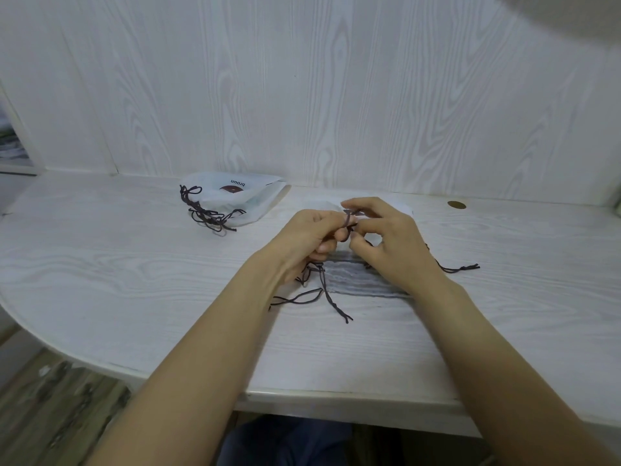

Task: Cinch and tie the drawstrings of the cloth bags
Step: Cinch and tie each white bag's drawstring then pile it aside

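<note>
A white cloth bag (356,277) lies gathered on the table under my hands, its top edge bunched into folds. Its dark drawstring (331,302) trails loose over the table in front and to the right. My left hand (311,235) and my right hand (386,237) meet above the bag, and both pinch a loop of the same cord between fingers and thumb. A stack of white cloth bags (235,200) with a printed logo lies at the back left, its dark cords knotted along the left edge.
The white wood-grain table (134,264) has a curved front edge at the left and meets a white panelled wall (336,95) behind. A brass-coloured round cap (456,205) sits in the table at the back right. My dark-clothed lap shows below the table edge.
</note>
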`<control>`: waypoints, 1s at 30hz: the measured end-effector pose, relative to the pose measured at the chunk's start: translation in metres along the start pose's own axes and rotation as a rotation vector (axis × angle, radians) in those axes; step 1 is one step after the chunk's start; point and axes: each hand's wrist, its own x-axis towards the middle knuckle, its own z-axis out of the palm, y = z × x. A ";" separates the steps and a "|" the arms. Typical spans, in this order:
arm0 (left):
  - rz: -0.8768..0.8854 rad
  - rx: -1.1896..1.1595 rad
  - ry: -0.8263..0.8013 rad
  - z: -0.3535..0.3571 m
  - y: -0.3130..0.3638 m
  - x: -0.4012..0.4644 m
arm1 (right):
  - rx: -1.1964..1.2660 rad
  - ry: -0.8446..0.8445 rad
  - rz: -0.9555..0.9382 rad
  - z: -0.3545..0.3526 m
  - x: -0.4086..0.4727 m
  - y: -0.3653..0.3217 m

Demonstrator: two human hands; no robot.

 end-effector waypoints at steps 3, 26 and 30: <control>-0.011 -0.084 0.046 0.000 0.001 0.000 | -0.022 0.006 0.056 0.000 0.001 0.003; 0.182 -0.489 0.443 -0.019 0.003 0.008 | -0.188 0.039 0.364 -0.006 -0.001 0.000; 0.261 -0.123 0.625 -0.022 -0.001 0.006 | -0.195 0.051 0.391 -0.006 0.000 0.000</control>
